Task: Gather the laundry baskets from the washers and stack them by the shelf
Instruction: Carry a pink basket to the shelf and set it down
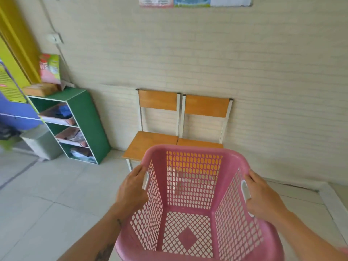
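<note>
1. Writing: the posters (pixel 192 1) at the wall's top edge and the red-and-green package (pixel 49 68) on top of the green shelf (pixel 86 123) carry print; all of it is too blurred to read.
2. The pink basket (pixel 188 147) is moulded plastic with a smooth rounded rim, lattice walls and a lattice bottom with a solid diamond at its middle; a white handle insert sits in each side wall.
3. The left hand (pixel 131 187) grips the basket's left rim at its white handle, fingers curled round it; the right hand (pixel 263 198) grips the right rim the same way.
4. The basket is held up above the pale tiled floor (pixel 47 194); its far rim overlaps the front edges of two wooden chairs (pixel 152 144) with white metal frames, set side by side against the brick-patterned wall.
5. The shelf stands left of the chairs against the same wall, with three open compartments holding trays; a grey bin (pixel 41 142) is just beside its left side.
</note>
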Motion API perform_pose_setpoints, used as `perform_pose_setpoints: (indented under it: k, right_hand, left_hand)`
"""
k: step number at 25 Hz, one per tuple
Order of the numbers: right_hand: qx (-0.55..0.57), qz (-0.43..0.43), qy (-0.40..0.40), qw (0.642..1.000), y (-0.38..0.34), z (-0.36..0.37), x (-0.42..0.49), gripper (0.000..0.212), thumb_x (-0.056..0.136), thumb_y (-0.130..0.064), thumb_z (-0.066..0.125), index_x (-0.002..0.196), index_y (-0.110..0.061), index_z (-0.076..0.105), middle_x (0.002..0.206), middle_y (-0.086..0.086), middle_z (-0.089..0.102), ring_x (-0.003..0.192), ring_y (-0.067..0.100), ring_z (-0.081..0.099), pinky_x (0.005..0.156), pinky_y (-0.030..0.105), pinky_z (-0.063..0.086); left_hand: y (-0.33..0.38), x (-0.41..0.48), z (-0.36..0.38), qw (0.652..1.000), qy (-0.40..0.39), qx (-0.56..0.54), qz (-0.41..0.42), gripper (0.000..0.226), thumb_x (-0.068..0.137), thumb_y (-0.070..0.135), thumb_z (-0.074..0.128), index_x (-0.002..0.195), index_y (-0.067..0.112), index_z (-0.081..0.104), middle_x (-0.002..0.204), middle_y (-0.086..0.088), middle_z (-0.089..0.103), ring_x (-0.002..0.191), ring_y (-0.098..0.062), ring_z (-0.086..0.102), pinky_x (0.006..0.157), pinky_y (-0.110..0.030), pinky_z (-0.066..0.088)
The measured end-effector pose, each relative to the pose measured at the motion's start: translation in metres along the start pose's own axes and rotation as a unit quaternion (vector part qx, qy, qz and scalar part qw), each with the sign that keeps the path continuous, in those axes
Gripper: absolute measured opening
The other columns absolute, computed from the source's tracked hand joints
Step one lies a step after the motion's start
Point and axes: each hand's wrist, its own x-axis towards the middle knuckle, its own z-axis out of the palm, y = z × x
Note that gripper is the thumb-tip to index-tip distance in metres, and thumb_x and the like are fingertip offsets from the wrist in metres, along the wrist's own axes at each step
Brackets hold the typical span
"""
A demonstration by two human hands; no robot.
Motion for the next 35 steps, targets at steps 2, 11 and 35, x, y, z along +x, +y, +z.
perform_pose_setpoints:
  k: [2, 11, 35]
  right_hand:
    - [-0.005, -0.033, 0.013, 0.999, -0.053, 0.009, 0.021, 0.074, 0.074, -0.007, 0.054, 0.145, -0.010, 0.030, 0.158, -0.001, 0.016, 0.145, 0.018, 0.022, 0.102, 0.035, 0.045]
    - [-0.019, -0.115, 0.057, 0.992, -0.322, 0.056, 0.093, 0.052, 0.077, -0.006, 0.054, 0.127, -0.015, 0.040, 0.149, -0.001, 0.027, 0.135, 0.020, 0.034, 0.074, 0.027, 0.049]
    - [0.003, -0.136, -0.041, 0.990, -0.635, 0.195, 0.473, 0.068, 0.086, -0.016, 0.057, 0.146, -0.018, 0.023, 0.161, -0.005, 0.006, 0.132, 0.018, 0.043, 0.046, 0.016, 0.038]
  left_hand:
    - [-0.056, -0.004, -0.022, 0.999, 0.021, 0.006, -0.026, 0.086, 0.071, 0.017, 0.065, 0.146, 0.037, 0.029, 0.143, 0.015, 0.045, 0.109, -0.015, 0.060, 0.079, -0.031, 0.056]
    - [-0.281, -0.003, -0.148, 0.990, 0.105, 0.043, -0.087, 0.084, 0.070, 0.002, 0.061, 0.148, 0.024, 0.038, 0.143, 0.003, 0.049, 0.120, -0.023, 0.054, 0.092, -0.035, 0.050]
    - [-0.628, 0.328, -0.203, 0.986, 0.032, 0.078, -0.144, 0.090, 0.066, -0.004, 0.057, 0.149, 0.019, 0.031, 0.142, 0.004, 0.039, 0.120, -0.026, 0.049, 0.082, -0.039, 0.055]
